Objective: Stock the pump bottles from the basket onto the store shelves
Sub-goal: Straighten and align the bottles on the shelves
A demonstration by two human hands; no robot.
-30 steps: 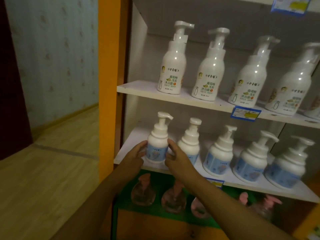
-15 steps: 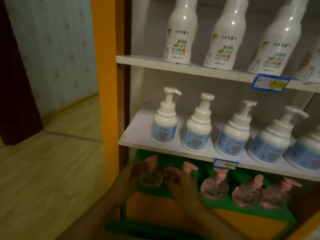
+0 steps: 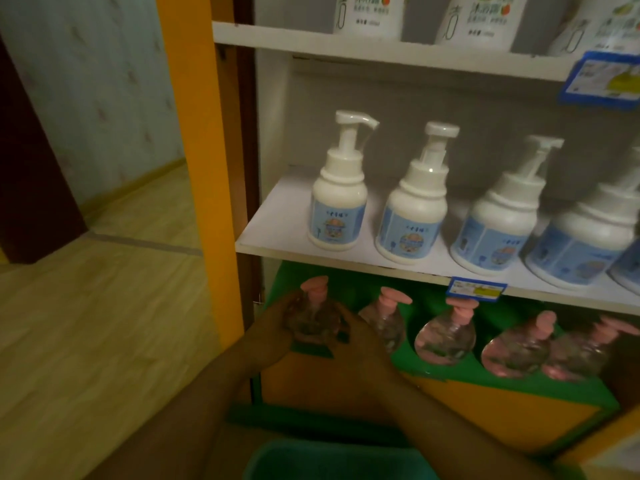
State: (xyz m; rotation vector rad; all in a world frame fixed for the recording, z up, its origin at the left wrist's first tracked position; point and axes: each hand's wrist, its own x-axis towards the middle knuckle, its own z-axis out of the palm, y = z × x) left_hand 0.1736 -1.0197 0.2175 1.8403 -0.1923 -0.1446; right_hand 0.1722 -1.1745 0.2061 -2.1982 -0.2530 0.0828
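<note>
Left hand (image 3: 273,327) and right hand (image 3: 356,336) both clasp clear round pink-pump bottle (image 3: 311,315) on green bottom shelf (image 3: 485,381), lower centre frame.

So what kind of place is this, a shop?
Most likely a small shop: rows of identical white pump bottles on a white shelf, clear pink-pump bottles below, and blue price tags clipped to the shelf edges.
</note>
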